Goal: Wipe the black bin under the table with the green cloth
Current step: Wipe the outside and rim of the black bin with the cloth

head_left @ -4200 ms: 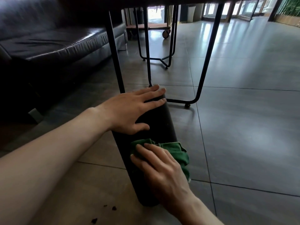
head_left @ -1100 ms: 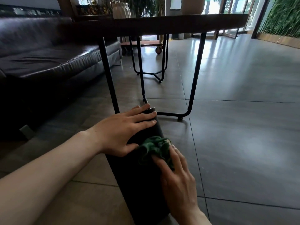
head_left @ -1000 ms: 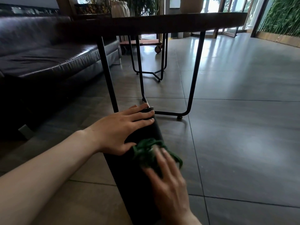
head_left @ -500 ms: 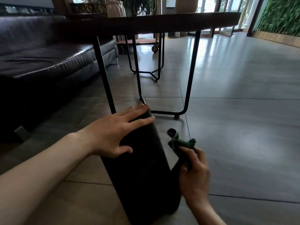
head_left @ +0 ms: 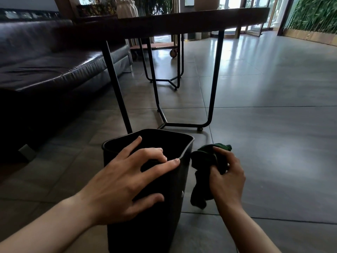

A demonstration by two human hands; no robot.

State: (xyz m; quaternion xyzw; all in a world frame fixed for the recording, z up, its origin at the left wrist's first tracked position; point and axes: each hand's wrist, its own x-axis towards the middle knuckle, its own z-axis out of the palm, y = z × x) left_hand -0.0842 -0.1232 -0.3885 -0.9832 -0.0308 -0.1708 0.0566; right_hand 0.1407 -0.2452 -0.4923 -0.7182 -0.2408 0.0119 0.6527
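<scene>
A person crouching on a tiled floor [head_left: 264, 143] is steadying a black bin [head_left: 164, 207] with the left hand [head_left: 125, 183] while the right hand [head_left: 227, 179] is clutching a green cloth [head_left: 202, 172] just beside it. The bin is standing upright on the floor, its open mouth facing up, directly in front of the black metal legs [head_left: 212, 99] of a dark-topped table [head_left: 182, 24] (the tabletop's edge is running across the upper part of the view). The left hand is lying spread across the bin's near rim, fingers [head_left: 160, 167] resting on the edge and curling slightly into the opening, thumb pressing against the outer wall; it is not closed around anything. The right hand is closed on the bunched cloth, with a dark fold of fabric hanging down from the fist toward the floor. The cloth is sitting to the right of the bin, near its upper corner; whether it is touching the bin's wall cannot be told. A dark leather sofa [head_left: 45, 66] is stretching along the left side, and a second set of thin metal legs [head_left: 164, 77] is standing farther back beyond the table. Greenery [head_left: 313, 15] is showing behind glass at the far right.
</scene>
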